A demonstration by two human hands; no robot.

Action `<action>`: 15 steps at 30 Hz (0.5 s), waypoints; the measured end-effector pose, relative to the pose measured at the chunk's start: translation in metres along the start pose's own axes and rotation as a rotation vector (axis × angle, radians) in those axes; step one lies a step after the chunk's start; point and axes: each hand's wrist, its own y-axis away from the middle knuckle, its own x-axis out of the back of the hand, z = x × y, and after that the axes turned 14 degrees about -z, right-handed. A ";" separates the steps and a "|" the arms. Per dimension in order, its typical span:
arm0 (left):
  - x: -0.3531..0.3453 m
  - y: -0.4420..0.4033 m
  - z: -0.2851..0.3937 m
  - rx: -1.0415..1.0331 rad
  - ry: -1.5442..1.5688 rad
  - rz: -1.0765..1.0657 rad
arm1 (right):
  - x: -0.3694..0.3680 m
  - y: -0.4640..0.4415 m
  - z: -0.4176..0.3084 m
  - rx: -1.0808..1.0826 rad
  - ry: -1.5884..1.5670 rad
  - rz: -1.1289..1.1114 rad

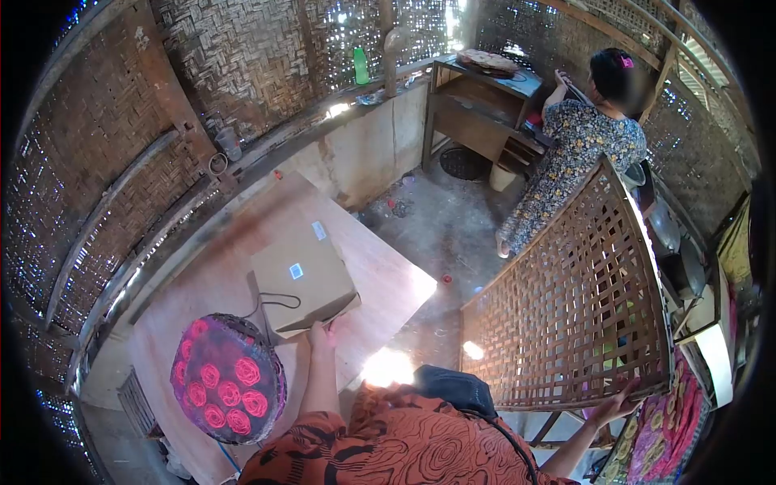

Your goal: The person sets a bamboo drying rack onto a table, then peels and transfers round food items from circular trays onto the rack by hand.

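A brown cardboard box [303,283] with two small labels lies on the pale wooden table to my left. My left hand [322,333] grips its near edge, by a slightly raised flap, with the fingers partly hidden. A dark cord runs from that side of the box. Beside it on the table sits a round dark cover or bag [228,380] with pink rose-like swirls. On the right, my right hand [616,404] is closed around the lower edge of a woven bamboo panel [574,299], which stands tilted.
A person in a flowered dress [578,141] stands at the back right, near a wooden cabinet [469,113]. A pale bucket [503,176] is on the concrete floor. The tabletop [380,279] has a corner jutting toward the middle. Colourful cloth [667,412] hangs at the lower right.
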 end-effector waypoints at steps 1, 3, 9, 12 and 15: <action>-0.004 0.012 0.007 0.008 -0.011 -0.019 | 0.005 -0.004 0.009 -0.006 -0.005 -0.034; -0.005 0.028 0.016 -0.004 -0.016 -0.020 | -0.010 -0.002 -0.009 -0.071 0.025 -0.035; -0.026 0.053 0.040 0.031 -0.267 -0.086 | -0.020 -0.015 0.000 0.046 0.029 -0.109; -0.023 0.054 0.048 0.097 -0.273 -0.105 | -0.034 -0.012 -0.014 0.075 0.038 -0.130; -0.012 0.053 0.052 0.152 -0.238 -0.113 | -0.047 -0.001 -0.030 0.048 0.015 -0.122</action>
